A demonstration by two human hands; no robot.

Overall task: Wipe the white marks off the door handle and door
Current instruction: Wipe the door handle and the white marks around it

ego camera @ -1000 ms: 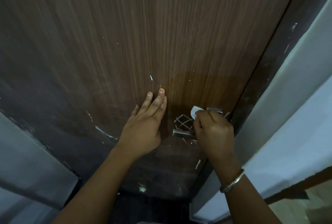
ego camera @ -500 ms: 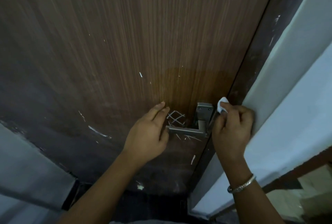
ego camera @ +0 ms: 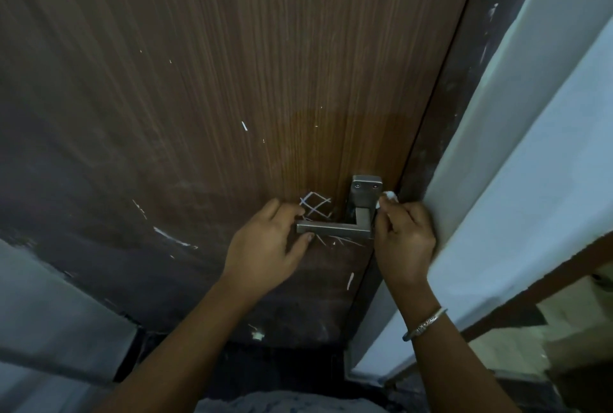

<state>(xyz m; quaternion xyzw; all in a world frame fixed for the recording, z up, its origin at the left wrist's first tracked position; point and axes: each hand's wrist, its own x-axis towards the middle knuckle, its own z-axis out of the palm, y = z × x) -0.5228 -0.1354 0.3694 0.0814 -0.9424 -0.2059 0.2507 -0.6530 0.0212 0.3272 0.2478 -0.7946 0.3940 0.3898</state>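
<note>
While the left hand (ego camera: 265,246) pinches the door handle (ego camera: 335,228) steady, the right hand (ego camera: 403,233), pinching a white wad (ego camera: 388,196), should rub the metal firmly.

An indoor doorway, seemingly a home: wood-grain door (ego camera: 232,81), steel lever handle (ego camera: 335,228), white plastered wall (ego camera: 514,180).

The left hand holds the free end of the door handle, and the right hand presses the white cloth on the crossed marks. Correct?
No. The head view shows the right hand holding the white cloth beside the door handle's base plate; the crossed marks lie uncovered. The left hand does hold the free end.
</note>
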